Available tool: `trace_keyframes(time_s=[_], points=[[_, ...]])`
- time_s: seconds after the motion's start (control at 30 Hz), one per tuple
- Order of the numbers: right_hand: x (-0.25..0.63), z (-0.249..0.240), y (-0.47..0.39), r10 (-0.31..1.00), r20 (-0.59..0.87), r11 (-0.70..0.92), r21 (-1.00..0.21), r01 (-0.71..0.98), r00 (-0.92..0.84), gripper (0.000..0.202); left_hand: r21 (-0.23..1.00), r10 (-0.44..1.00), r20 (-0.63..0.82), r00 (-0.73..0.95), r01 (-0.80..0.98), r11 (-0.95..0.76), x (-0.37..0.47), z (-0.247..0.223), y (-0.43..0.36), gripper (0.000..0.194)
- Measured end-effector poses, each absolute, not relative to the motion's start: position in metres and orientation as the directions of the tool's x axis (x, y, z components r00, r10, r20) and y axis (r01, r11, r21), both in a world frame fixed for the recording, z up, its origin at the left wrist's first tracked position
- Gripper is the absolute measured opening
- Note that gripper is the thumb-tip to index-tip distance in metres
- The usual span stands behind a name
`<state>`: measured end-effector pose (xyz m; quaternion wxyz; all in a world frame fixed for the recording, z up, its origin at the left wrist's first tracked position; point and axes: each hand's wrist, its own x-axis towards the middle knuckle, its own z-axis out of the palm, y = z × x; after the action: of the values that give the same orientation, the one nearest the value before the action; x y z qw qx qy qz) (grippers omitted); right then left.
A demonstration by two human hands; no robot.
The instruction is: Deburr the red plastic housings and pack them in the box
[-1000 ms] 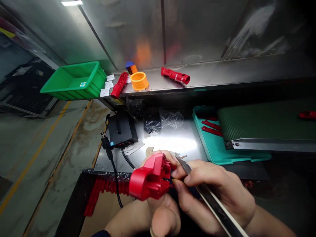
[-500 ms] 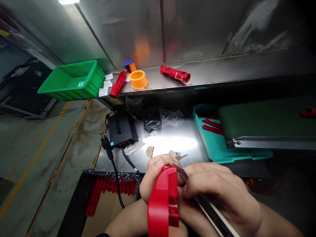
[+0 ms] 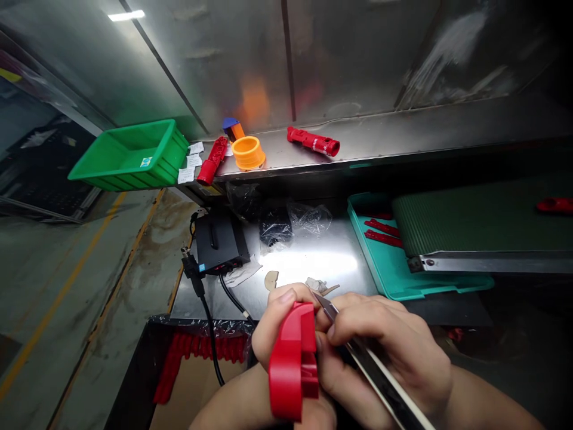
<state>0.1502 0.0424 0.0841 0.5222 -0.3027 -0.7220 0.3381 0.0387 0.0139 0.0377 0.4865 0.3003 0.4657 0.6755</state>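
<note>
A curved, hollow red plastic part [image 3: 289, 367] is gripped in my left hand [image 3: 273, 319], whose thumb lies along its upper end. My right hand [image 3: 389, 340] is wrapped round a utility knife [image 3: 373, 376] with a pale and dark handle. The knife's blade slants up to the left, its tip close to the top right corner of the red part. Whether the blade touches the plastic I cannot tell. Fingers of my right hand are near the ribbed, open side of the part.
A black box [image 3: 129, 370] holding red parts is at lower left, beside a black device [image 3: 221, 239] with cables. A teal tray [image 3: 380, 275] sits under a green conveyor belt [image 3: 483, 221]. The shelf holds a green bin [image 3: 129, 155], an orange ring [image 3: 248, 153] and red tubes [image 3: 313, 141].
The red part has tilted slightly, showing its lower end. My right hand and the knife have shifted slightly left. The camera view has moved a little.
</note>
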Motion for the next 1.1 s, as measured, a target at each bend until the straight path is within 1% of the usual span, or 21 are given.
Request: trace_keyframes(time_s=[0.03, 0.07, 0.13, 0.17, 0.2, 0.23, 0.27, 0.3, 0.37, 0.4, 0.43, 0.5, 0.6, 0.7, 0.83, 0.87, 0.9, 1.0, 1.03, 1.1], points=[[0.148, 0.083, 0.042, 0.793, 0.553, 0.587, -0.805, 0.081, -0.256, 0.027, 0.911, 0.945, -0.057, -0.321, -0.405, -0.082, 0.037, 0.038, 0.016, 0.055], [0.146, 0.081, 0.042, 0.797, 0.554, 0.584, -0.808, 0.076, -0.241, 0.027, 0.898, 0.943, -0.040, -0.332, -0.426, -0.111, 0.036, 0.039, 0.018, 0.055], [0.142, 0.073, 0.041, 0.807, 0.563, 0.581, -0.812, 0.063, -0.177, 0.029, 0.879, 0.913, 0.039, -0.405, -0.420, -0.224, 0.036, 0.044, 0.022, 0.056], [0.142, 0.064, 0.042, 0.808, 0.575, 0.585, -0.808, 0.067, -0.125, 0.031, 0.882, 0.905, 0.068, -0.420, -0.400, -0.252, 0.035, 0.046, 0.025, 0.057], [0.144, 0.051, 0.044, 0.811, 0.581, 0.585, -0.804, 0.107, -0.070, 0.032, 0.882, 0.899, 0.073, -0.433, -0.392, -0.261, 0.032, 0.047, 0.029, 0.056], [0.148, 0.034, 0.047, 0.812, 0.582, 0.579, -0.799, 0.164, -0.030, 0.031, 0.897, 0.918, 0.041, -0.395, -0.390, -0.207, 0.027, 0.046, 0.034, 0.053], [0.154, 0.013, 0.052, 0.818, 0.575, 0.554, -0.792, 0.257, 0.006, 0.028, 0.910, 0.921, -0.054, -0.385, -0.399, -0.114, 0.020, 0.041, 0.039, 0.042], [0.164, -0.011, 0.058, 0.856, 0.517, 0.476, -0.775, 0.416, -0.015, 0.019, 0.903, 0.916, -0.170, -0.363, -0.429, -0.002, 0.012, 0.033, 0.044, 0.034], [0.189, -0.065, 0.073, 0.923, 0.376, 0.355, -0.752, 0.556, -0.081, 0.004, 0.830, 0.857, -0.403, -0.321, -0.524, 0.194, -0.005, 0.009, 0.054, 0.033], [0.203, -0.093, 0.079, 0.948, 0.299, 0.302, -0.731, 0.612, -0.111, 0.003, 0.759, 0.798, -0.539, -0.271, -0.567, 0.320, -0.011, -0.004, 0.056, 0.029], [0.217, -0.118, 0.085, 0.966, 0.212, 0.255, -0.703, 0.664, -0.147, 0.008, 0.675, 0.730, -0.652, -0.203, -0.594, 0.438, -0.016, -0.018, 0.057, 0.026], [0.240, -0.162, 0.093, 0.973, 0.040, 0.199, -0.638, 0.744, -0.226, 0.016, 0.608, 0.670, -0.724, -0.160, -0.607, 0.512, -0.019, -0.041, 0.052, 0.026], [0.256, -0.203, 0.099, 0.935, -0.170, 0.175, -0.544, 0.821, -0.312, 0.023, 0.593, 0.656, -0.739, -0.155, -0.612, 0.523, -0.010, -0.061, 0.038, 0.037], [0.246, -0.221, 0.098, 0.878, -0.290, 0.208, -0.485, 0.849, -0.380, 0.029, 0.602, 0.633, -0.754, -0.175, -0.570, 0.560, 0.001, -0.070, 0.026, 0.045], [0.206, -0.232, 0.083, 0.753, -0.390, 0.305, -0.507, 0.806, -0.530, 0.033, 0.602, 0.596, -0.779, -0.192, -0.491, 0.629, 0.006, -0.075, 0.018, 0.050], [0.195, -0.234, 0.079, 0.728, -0.407, 0.314, -0.517, 0.796, -0.551, 0.036, 0.604, 0.597, -0.779, -0.192, -0.484, 0.633, 0.006, -0.075, 0.017, 0.054], [0.186, -0.236, 0.075, 0.713, -0.420, 0.313, -0.525, 0.791, -0.561, 0.038, 0.611, 0.599, -0.776, -0.199, -0.475, 0.633, 0.004, -0.074, 0.016, 0.063], [0.171, -0.237, 0.073, 0.713, -0.448, 0.260, -0.546, 0.796, -0.540, 0.040, 0.665, 0.624, -0.740, -0.251, -0.407, 0.626, -0.004, -0.071, 0.015, 0.102], [0.171, -0.235, 0.076, 0.721, -0.456, 0.228, -0.556, 0.800, -0.522, 0.039, 0.691, 0.639, -0.720, -0.272, -0.371, 0.620, -0.009, -0.069, 0.015, 0.111], [0.178, -0.226, 0.085, 0.750, -0.467, 0.143, -0.578, 0.804, -0.469, 0.035, 0.729, 0.669, -0.684, -0.291, -0.302, 0.614, -0.020, -0.069, 0.013, 0.118]])
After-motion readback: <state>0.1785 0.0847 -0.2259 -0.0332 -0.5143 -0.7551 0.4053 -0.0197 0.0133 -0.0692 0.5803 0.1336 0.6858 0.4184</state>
